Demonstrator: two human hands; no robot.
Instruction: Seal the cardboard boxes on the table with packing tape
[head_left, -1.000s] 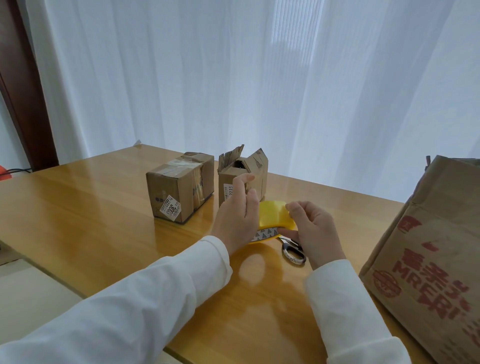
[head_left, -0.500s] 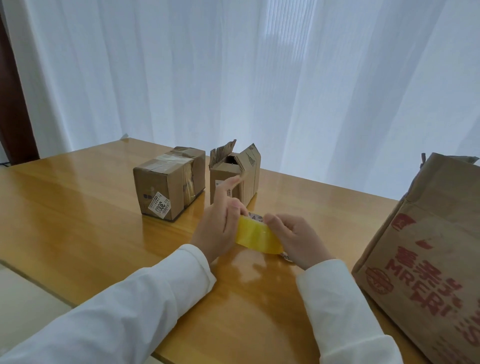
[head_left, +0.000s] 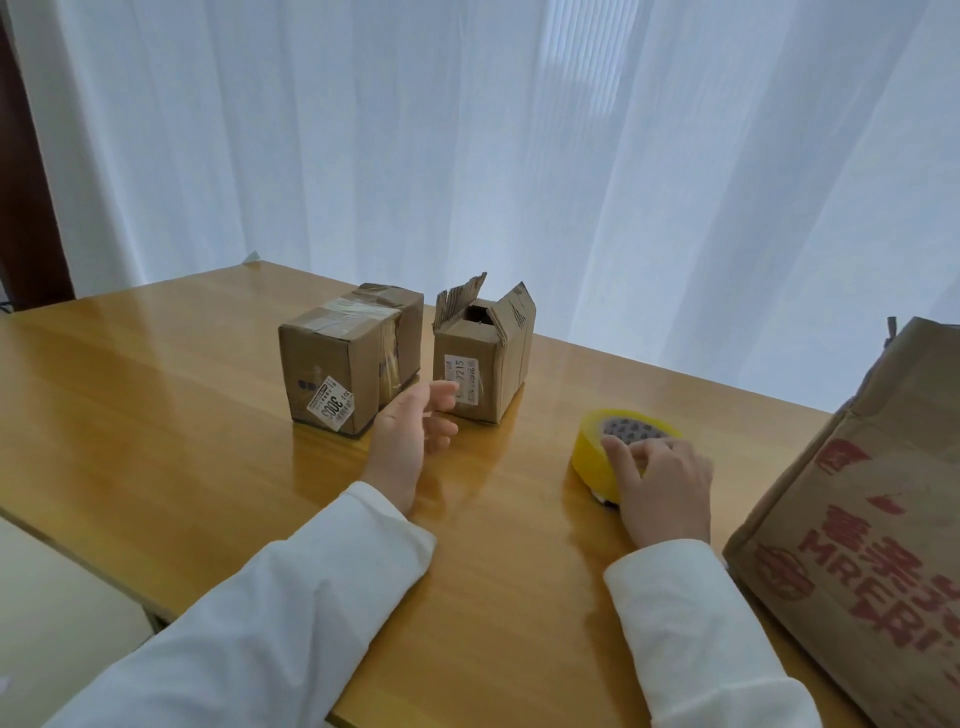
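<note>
Both hands are apart: the left hand (head_left: 410, 441) hangs loose and empty just in front of the small brown cardboard box with raised flaps (head_left: 480, 358), while the right hand (head_left: 660, 483) rests its fingertips on the yellow roll of packing tape (head_left: 618, 447) lying flat on the wooden table (head_left: 156, 415). Beside the unsealed box stands a taped brown cardboard box (head_left: 348, 358). If the flaps are not pressed flat first, tape would likely bridge a gap and wrinkle.

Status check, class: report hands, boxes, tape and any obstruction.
Left hand open, near the open box. Right hand on tape roll, flat on table. Taped box shut. Nothing blocking.
</note>
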